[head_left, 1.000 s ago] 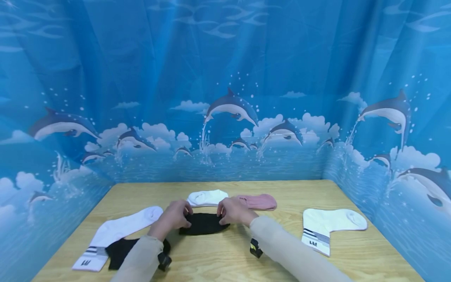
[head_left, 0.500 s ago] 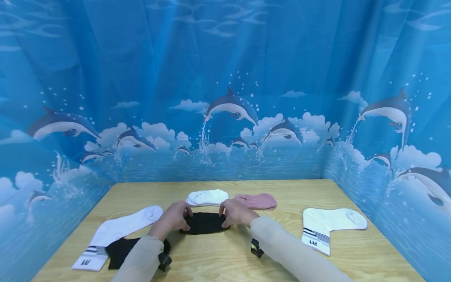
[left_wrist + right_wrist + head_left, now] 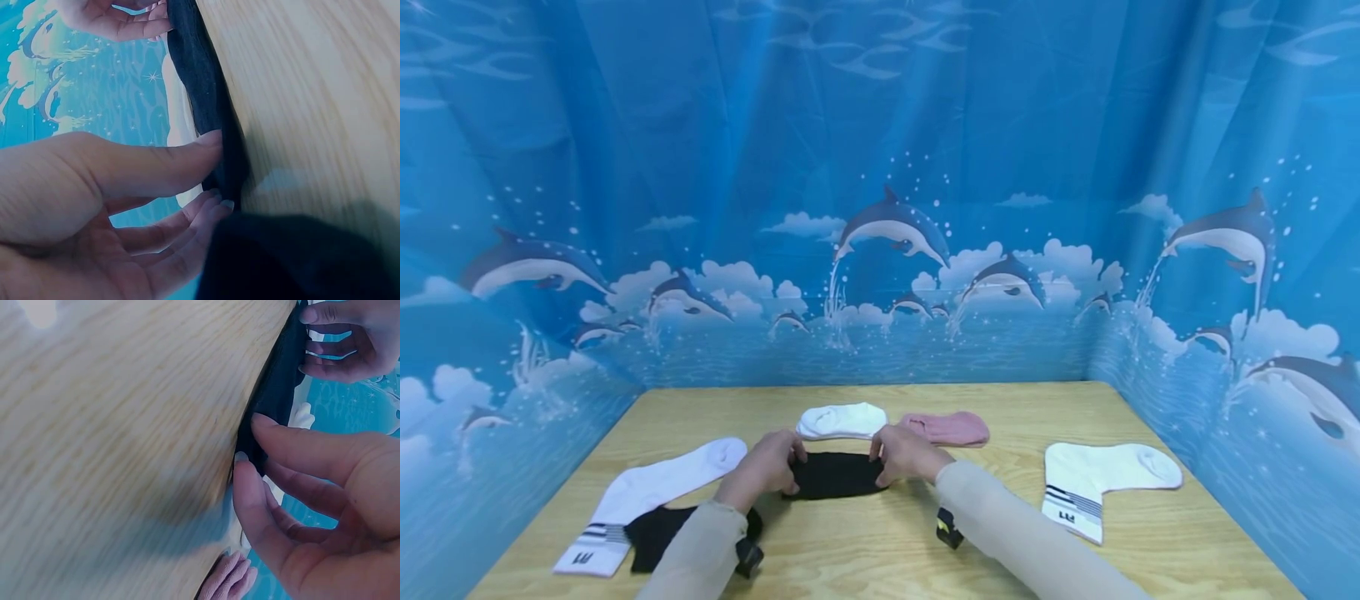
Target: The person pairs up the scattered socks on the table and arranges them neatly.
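A black sock point(image 3: 837, 475) lies flat and sideways on the wooden table in the middle of the head view. My left hand point(image 3: 767, 467) holds its left end between thumb and fingers; in the left wrist view the thumb rests on the black cloth point(image 3: 199, 75). At the opposite end, my right hand point(image 3: 906, 454) pinches the sock, and the right wrist view shows thumb and forefinger at the cloth's corner. Just behind the black sock are a white ankle sock point(image 3: 842, 420) and a pink sock point(image 3: 951, 428), the latter partly behind my right hand.
On the left, a long white striped sock point(image 3: 647, 492) lies with another black sock point(image 3: 658, 533) over part of it, partly hidden by my left forearm. A second white striped sock point(image 3: 1097, 475) lies at the right. A blue dolphin-print curtain point(image 3: 880, 350) borders the table point(image 3: 1015, 408).
My right hand has shifted slightly to the right along the black sock's end, and the sock's top edge looks straighter. The left hand has barely moved; the other socks lie as before.
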{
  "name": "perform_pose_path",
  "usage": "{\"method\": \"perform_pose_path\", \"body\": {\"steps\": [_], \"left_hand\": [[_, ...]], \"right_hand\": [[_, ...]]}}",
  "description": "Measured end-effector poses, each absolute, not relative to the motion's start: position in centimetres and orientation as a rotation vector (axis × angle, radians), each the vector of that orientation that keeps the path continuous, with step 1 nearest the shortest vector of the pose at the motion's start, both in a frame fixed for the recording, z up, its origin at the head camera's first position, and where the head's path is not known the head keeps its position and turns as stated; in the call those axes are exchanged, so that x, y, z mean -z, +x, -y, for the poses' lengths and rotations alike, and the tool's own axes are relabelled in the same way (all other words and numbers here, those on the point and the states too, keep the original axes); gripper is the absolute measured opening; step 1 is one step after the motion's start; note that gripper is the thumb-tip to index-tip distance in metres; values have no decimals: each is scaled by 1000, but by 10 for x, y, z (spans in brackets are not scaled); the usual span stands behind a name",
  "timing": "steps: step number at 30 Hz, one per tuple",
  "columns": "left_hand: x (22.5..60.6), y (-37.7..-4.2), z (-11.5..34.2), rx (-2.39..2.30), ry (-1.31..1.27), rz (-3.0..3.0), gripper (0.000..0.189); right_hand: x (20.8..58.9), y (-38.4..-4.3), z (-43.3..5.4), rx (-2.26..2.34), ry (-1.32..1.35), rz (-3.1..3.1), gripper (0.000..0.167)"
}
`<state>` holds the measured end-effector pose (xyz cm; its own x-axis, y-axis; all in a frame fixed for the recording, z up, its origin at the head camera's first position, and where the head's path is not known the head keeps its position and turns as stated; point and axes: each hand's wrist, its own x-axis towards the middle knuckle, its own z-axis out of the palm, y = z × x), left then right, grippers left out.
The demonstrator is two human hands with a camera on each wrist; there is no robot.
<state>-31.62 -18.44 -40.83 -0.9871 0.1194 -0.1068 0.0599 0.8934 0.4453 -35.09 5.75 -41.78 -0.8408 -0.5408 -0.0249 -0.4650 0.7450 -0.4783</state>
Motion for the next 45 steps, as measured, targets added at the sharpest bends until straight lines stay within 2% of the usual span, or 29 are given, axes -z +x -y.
{"method": "perform_pose_path", "body": {"steps": [30,45], "left_hand": [[404,-314,190,-642,125,-2922,41],[385,-297,207,-680,125,-2936,40]], "right_hand": [[415,-350,-62,696,-781,-2739,33],[406,-349,-60,633,-812,-2776,30]]}}
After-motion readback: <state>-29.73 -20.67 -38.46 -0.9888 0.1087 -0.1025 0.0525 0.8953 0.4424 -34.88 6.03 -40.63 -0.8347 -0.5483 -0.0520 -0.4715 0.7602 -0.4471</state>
